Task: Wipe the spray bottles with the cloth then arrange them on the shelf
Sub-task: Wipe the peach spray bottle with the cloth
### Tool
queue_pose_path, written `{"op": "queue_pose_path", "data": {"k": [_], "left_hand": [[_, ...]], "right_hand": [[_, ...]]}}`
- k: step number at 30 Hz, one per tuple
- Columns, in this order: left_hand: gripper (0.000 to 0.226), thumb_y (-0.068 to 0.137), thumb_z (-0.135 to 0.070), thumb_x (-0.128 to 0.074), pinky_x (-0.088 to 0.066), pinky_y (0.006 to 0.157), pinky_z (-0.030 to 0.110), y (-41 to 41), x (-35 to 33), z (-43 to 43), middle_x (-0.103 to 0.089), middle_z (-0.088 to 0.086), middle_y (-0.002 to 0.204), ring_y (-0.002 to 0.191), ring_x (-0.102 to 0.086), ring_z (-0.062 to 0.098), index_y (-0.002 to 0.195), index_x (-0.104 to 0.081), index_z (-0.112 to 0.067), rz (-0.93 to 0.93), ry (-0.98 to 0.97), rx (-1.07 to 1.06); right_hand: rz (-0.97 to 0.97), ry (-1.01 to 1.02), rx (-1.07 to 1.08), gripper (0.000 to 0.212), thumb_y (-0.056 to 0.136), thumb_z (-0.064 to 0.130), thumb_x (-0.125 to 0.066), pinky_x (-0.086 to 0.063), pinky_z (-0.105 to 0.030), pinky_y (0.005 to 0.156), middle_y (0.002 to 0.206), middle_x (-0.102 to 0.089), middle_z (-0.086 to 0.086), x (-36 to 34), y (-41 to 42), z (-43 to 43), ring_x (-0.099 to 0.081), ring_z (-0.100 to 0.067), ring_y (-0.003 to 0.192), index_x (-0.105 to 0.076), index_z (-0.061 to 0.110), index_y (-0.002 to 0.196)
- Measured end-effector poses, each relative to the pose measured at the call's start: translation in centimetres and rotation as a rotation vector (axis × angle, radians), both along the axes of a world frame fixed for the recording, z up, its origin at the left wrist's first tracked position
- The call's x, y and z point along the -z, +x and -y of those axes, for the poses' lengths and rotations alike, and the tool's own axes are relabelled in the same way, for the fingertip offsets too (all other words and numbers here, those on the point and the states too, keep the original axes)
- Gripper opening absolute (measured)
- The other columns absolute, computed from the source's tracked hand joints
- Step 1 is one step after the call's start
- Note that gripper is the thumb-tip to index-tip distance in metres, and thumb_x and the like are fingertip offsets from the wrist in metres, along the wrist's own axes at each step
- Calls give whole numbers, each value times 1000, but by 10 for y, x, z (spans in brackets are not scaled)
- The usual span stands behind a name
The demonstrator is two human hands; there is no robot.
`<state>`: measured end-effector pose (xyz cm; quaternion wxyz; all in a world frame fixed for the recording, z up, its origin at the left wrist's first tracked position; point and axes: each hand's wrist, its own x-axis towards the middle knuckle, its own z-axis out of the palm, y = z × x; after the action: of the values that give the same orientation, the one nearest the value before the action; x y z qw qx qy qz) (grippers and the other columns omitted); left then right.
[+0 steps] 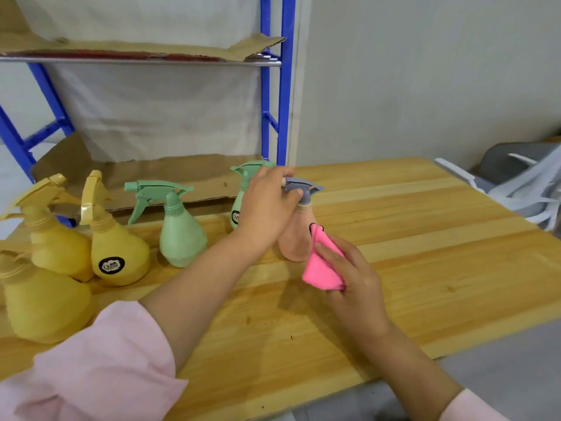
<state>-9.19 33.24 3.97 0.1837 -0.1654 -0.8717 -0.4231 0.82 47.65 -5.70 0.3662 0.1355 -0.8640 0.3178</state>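
A peach spray bottle (294, 238) with a grey trigger head stands on the wooden table (425, 238). My left hand (267, 205) grips its grey head from the left. My right hand (349, 275) holds a folded pink cloth (321, 265) pressed against the bottle's lower right side. Two green spray bottles stand behind: one (179, 229) to the left, one (243, 192) partly hidden by my left hand. Three yellow spray bottles (118, 250) cluster at the table's left edge.
A blue metal shelf (274, 95) stands behind the table, its levels lined with brown cardboard (170, 177). White and grey chairs (522, 183) sit off the table's right side. A pale wall rises behind.
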Motion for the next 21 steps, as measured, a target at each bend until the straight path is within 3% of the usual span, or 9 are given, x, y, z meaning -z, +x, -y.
{"op": "queue_pose_path", "data": {"k": [4,7,11,15,21], "left_hand": [[15,83,-14,-59,-28,67,17,0,-1,0,-55,2,103,87,-47,11,98,-63,-15,34,69,13],[16,83,-14,-60,-29,67,17,2,1,7,-56,1,102,88,-49,11,98,-64,-15,38,85,11],[16,82,-12,-63,-35,70,20,11,1,28,-53,-5,93,82,-51,10,96,-67,-17,9,121,-2],[17,80,-12,-65,-39,70,13,23,3,51,-51,-15,85,73,-51,1,94,-67,-21,-21,156,1],[34,77,-7,-70,-46,64,14,40,10,86,-64,-8,89,68,-57,1,89,-57,-36,53,388,-14]], "right_hand": [[19,-25,56,62,61,-6,-56,-47,-17,88,129,-57,-12,1,1,-13,-55,-18,115,-65,10,120],[34,-70,92,63,60,-8,-57,-42,-7,89,128,-56,-6,-1,0,-16,-54,-12,112,-65,10,119],[33,-84,104,63,60,-11,-57,-37,-2,89,127,-57,-9,-4,-1,-14,-50,-6,112,-66,9,119],[39,-76,89,62,61,-12,-60,-37,0,89,127,-56,-10,-5,-3,-7,-47,-3,112,-64,9,120],[26,-72,49,59,63,-5,-56,-40,-4,87,125,-57,-13,-6,-6,12,-50,-9,111,-65,8,119]]}}
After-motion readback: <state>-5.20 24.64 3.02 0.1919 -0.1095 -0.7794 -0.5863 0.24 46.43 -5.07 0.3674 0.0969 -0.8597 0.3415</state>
